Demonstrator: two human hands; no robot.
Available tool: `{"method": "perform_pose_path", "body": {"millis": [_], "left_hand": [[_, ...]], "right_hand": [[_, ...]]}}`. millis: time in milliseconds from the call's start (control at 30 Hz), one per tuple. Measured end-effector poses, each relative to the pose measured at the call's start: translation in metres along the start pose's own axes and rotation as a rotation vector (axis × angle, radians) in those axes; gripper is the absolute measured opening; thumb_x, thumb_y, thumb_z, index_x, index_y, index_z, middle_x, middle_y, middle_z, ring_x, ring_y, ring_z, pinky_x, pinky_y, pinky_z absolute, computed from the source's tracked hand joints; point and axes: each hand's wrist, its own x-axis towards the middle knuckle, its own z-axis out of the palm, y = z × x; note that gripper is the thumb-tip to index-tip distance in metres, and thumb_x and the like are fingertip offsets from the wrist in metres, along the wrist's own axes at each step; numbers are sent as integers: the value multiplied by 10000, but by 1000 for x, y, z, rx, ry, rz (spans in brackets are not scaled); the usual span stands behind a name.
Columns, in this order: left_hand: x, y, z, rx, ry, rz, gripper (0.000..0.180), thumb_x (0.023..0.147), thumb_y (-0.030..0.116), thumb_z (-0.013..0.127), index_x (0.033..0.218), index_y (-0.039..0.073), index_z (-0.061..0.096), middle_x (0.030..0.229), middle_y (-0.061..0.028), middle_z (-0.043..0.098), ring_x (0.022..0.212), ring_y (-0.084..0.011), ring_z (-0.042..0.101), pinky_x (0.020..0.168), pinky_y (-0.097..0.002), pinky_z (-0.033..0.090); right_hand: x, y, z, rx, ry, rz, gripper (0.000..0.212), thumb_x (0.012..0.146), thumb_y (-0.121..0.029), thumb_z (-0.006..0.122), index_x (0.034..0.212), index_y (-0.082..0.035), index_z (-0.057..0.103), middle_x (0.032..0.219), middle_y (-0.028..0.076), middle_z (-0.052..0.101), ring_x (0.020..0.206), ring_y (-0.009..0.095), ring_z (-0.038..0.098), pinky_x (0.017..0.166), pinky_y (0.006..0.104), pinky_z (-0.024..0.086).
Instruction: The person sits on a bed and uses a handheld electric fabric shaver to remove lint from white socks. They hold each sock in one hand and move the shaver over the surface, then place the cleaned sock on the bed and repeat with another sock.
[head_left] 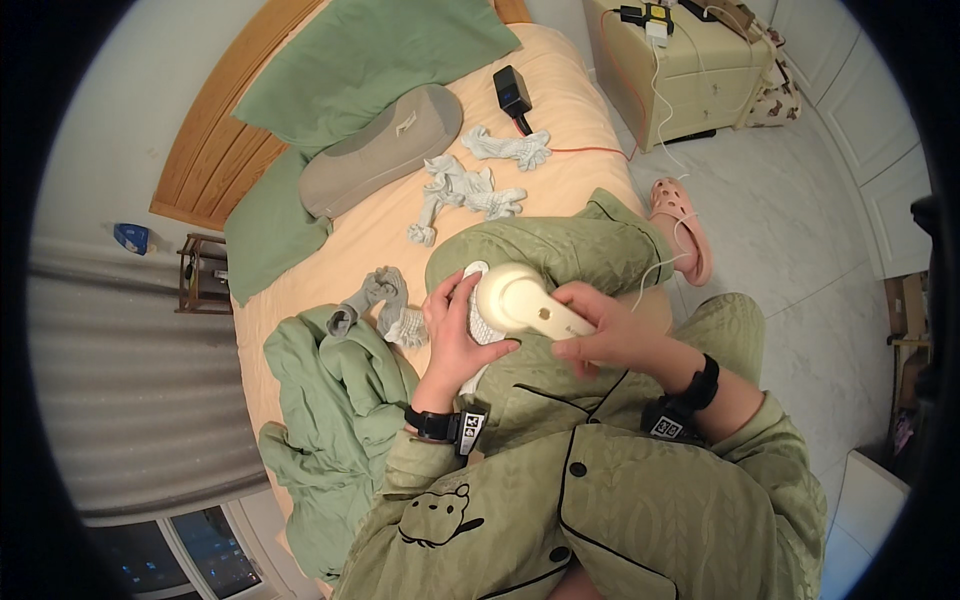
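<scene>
My right hand [625, 335] is wrapped round the handle of a cream, corded fabric shaver [512, 302]. The shaver's round head faces down onto a pale grey-white sock [478, 318] with a dotted pattern, lying over my thigh. My left hand [462, 335] grips that sock, thumb on the near side and fingers along its left edge. Part of the sock is hidden under the shaver head. To the left, a darker grey pair of socks [382, 300] lies on the bed. Farther up are more light grey socks [465, 190], crumpled together.
I sit on a bed with a peach sheet [285, 272]. A green blanket [335, 400] is bunched at left, with a grey pillow [385, 150] beyond. A black device [512, 92] with a red cord lies near the bed's edge. The shaver's white cord runs toward a cream nightstand [680, 80].
</scene>
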Motion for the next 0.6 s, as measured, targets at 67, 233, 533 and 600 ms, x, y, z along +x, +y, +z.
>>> {"method": "perform_pose_path", "body": {"millis": [67, 233, 533, 600], "left_hand": [[0, 0, 0, 2, -1, 5, 1052, 484, 324, 953, 1413, 127, 499, 1440, -155, 412, 1306, -375, 366, 1102, -491, 310], [0, -1, 1, 10, 14, 26, 1046, 488, 339, 948, 1410, 125, 503, 1436, -157, 415, 1297, -372, 371, 1097, -490, 313], [-1, -4, 2, 36, -4, 14, 1050, 494, 345, 949, 1417, 123, 501, 1424, -161, 395, 1310, -381, 349, 1102, -498, 326], [-1, -4, 3, 45, 9, 23, 1052, 491, 341, 949, 1417, 124, 501, 1425, -163, 395, 1309, -381, 351, 1102, -497, 324]], "right_hand": [[1, 2, 3, -38, 20, 68, 581, 866, -209, 754, 1346, -71, 458, 864, 40, 616, 533, 111, 570, 463, 270, 464], [3, -1, 2, -86, 131, 65, 536, 876, -225, 740, 1327, -55, 506, 717, 27, 591, 458, 97, 526, 413, 271, 428], [6, -11, -4, -210, 3, 139, 498, 864, -226, 744, 1297, -52, 571, 671, 32, 596, 435, 99, 533, 381, 257, 397], [6, -12, -3, -212, 13, 124, 484, 863, -226, 744, 1286, -53, 582, 670, 33, 596, 432, 99, 529, 381, 258, 397]]}}
